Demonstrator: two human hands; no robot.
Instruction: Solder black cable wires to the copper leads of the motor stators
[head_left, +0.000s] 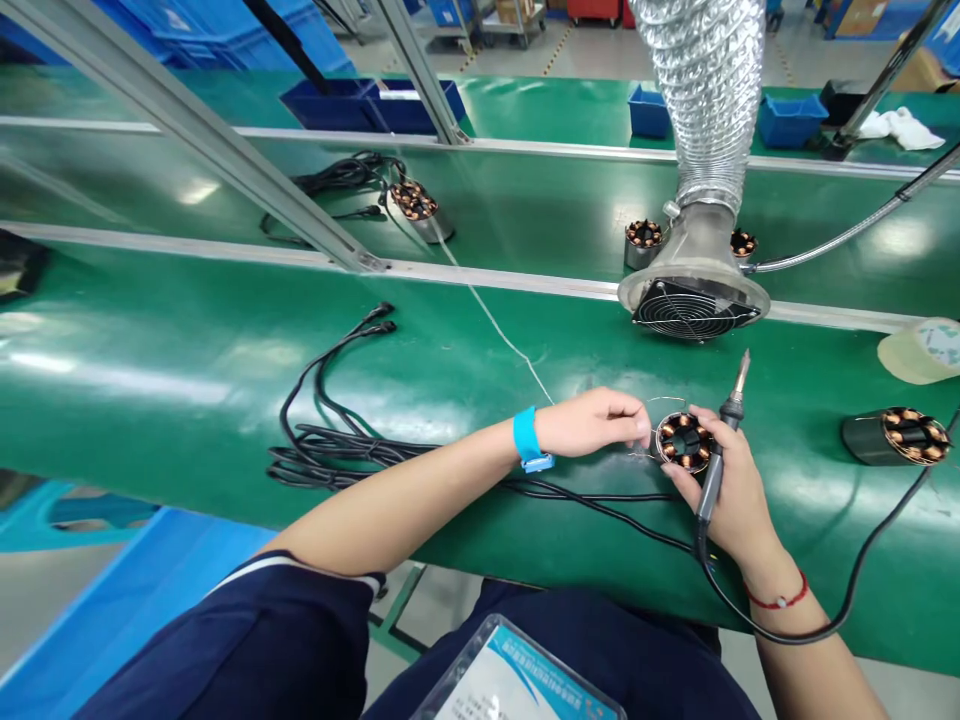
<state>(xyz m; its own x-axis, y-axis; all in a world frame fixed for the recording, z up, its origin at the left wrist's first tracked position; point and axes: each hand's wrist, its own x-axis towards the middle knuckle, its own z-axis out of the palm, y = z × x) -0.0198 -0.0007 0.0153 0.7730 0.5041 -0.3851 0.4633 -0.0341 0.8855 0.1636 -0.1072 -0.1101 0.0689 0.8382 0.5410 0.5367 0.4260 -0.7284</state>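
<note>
On the green desk point(187, 360), just in front of the person, a small motor stator point(684, 441) with copper windings sat between the two hands. The left hand point(592, 422), a blue wrist strap point(529, 440) on its wrist, had its fingertips pinched together at the stator's left edge, seemingly on a fine wire, though the wire itself was too thin to make out surely. The right hand point(731, 490) cupped the stator from the right and at the same time was closed around a soldering iron point(724, 435), whose tip pointed up and away from the windings. A black cable bundle point(337, 445) lay on the desk to the left, one strand running under the left forearm toward the stator. A fume extractor hood point(694, 300) hung just beyond the work, its flexible duct point(709, 90) rising out of view. Another stator point(896, 436) lay on its side well to the right, and three more point(416, 205) stood on the farther belt.

The step in hand looked like positioning a lead at the stator before soldering: the iron was held ready, not applied. The next move would call for tipping the iron down to the joint while the left fingers kept the wire steady and clear of the hot tip.
</note>
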